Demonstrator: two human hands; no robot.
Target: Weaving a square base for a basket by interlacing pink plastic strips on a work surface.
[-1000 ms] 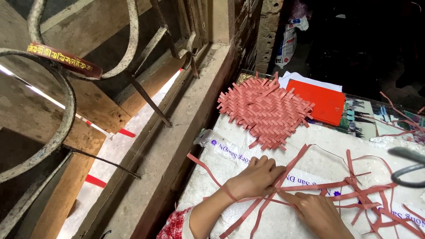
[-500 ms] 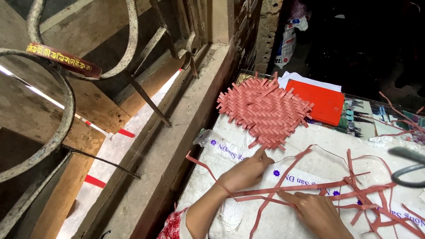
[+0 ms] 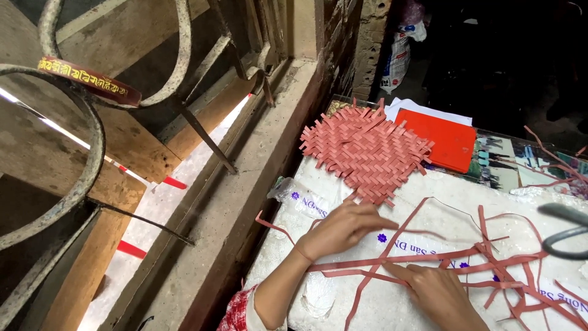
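On the white sack-covered surface [image 3: 343, 184], seen from the head view, loose red strips [image 3: 429, 257] are being pressed flat by the left hand [image 3: 340, 230], fingers spread, nothing gripped. At four o'clock, the right hand [image 3: 438, 294] is pinning one strip. At twelve o'clock, the woven red mat [image 3: 364, 150] is lying.

Left hand [image 3: 343, 228] and right hand [image 3: 438, 293] on loose red strips [image 3: 490, 257], woven red mat [image 3: 364, 150] beyond, white sack [image 3: 441, 211] beneath

At upper left, a curved iron window grille [image 3: 92, 159] fronts a concrete sill [image 3: 245, 178]. An orange folder [image 3: 450, 141] lies upper right; grey scissor handles [image 3: 566, 230] show at the right edge.
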